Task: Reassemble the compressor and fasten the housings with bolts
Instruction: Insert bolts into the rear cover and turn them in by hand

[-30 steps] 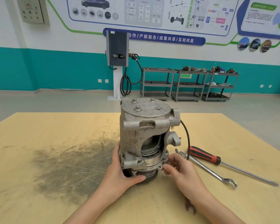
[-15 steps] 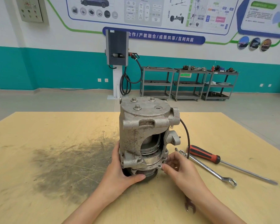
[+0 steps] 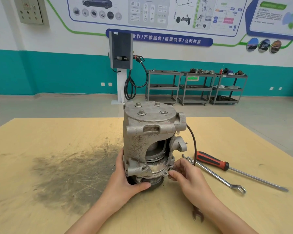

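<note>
A: Where is the compressor [image 3: 150, 142]?
B: Upright on the wooden counter [image 3: 57, 135], pulley end down, just right of the dark grease smear [image 3: 69, 173]. Three bolts [image 3: 141, 112] stand on its top housing.

A: How does the left hand [image 3: 125, 181] lie?
B: It reaches in from below and wraps the compressor's lower left side: the fingers go behind the casting, the thumb [image 3: 142, 185] lies across the front of the black pulley [image 3: 152, 182]. It grips the base.

A: The right hand [image 3: 188, 176]?
B: At the compressor's lower right flange, fingers curled, the tips pinched at a small bolt [image 3: 170, 169] by the flange ear.

A: And beside it?
B: Right of the compressor lie a ring spanner [image 3: 215, 174] and a red-handled screwdriver [image 3: 213, 160], with a black cable [image 3: 194, 142] arcing down from the top housing. An open-end spanner [image 3: 197, 215] shows under the right wrist.
</note>
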